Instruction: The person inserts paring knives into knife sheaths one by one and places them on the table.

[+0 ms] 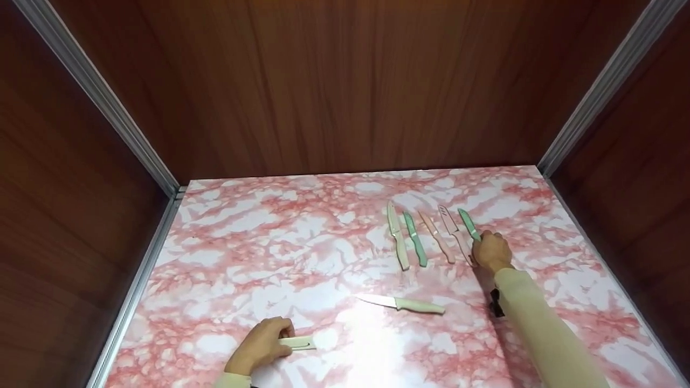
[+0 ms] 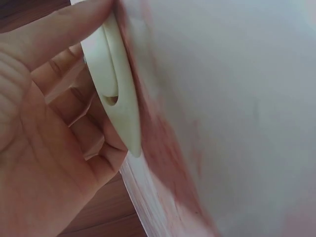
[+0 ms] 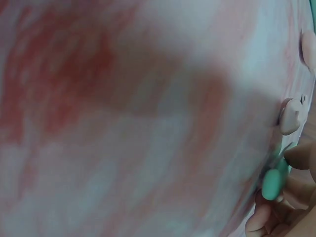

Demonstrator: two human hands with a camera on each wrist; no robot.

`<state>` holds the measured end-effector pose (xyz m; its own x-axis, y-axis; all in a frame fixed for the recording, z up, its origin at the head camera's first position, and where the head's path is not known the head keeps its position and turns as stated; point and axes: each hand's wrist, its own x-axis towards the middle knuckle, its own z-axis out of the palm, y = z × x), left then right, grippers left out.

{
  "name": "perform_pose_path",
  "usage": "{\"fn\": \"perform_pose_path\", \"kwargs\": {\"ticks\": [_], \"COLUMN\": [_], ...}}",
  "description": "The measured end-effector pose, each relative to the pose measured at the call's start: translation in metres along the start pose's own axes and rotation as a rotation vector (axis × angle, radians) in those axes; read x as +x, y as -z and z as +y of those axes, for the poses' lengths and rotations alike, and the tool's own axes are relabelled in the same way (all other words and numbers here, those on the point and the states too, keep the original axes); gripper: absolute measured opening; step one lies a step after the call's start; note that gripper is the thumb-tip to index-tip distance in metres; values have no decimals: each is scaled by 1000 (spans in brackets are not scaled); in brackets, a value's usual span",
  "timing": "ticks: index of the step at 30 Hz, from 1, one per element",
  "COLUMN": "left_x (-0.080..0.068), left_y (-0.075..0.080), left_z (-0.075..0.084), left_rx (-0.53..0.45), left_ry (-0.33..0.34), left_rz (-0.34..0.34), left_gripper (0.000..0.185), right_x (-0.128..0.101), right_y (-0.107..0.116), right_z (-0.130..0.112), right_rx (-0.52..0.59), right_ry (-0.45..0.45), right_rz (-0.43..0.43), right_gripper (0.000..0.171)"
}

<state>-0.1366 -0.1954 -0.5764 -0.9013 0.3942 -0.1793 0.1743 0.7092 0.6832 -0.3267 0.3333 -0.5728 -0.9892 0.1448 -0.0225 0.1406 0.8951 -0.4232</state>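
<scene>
While the left hand (image 1: 262, 345) curls around a cream blade sheath (image 1: 297, 343) at the near edge of the pink marbled worktop (image 1: 280, 242), its grip pinching the sheath flat against the surface, the right hand (image 1: 490, 251) reaches far right and closes its fingers on the handle of a green knife (image 1: 469, 224). That knife ends a neat row with four others (image 1: 426, 234), laid side by side, seemingly so each is easy to pick. A bare cream knife (image 1: 403, 304) lies apart, between the hands, its blade uncovered.
</scene>
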Motion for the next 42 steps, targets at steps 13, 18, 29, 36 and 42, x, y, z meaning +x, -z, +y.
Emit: {"fn": "perform_pose_path", "kwargs": {"ticks": [13,18,29,36,42], "left_x": [4,11,29,35,39], "left_y": [7,9,9,7,5], "left_z": [8,20,41,48,52], "left_rx": [26,24,-31,-89,-86], "left_ry": [-20,14,-18,-58,-65], "left_rz": [20,21,10,11,41], "left_gripper": [4,6,11,15,9], "right_x": [-7,-13,-34,-49,-63], "right_y": [6,9,4,-4,-10], "right_z": [0,-10,-41,-58,-70], "right_rx": [7,3,27,5,-1], "right_ry": [42,79,301,489,622], "right_rz": [-8,22,43,59,-40], "right_gripper": [36,37,25,12,7]}}
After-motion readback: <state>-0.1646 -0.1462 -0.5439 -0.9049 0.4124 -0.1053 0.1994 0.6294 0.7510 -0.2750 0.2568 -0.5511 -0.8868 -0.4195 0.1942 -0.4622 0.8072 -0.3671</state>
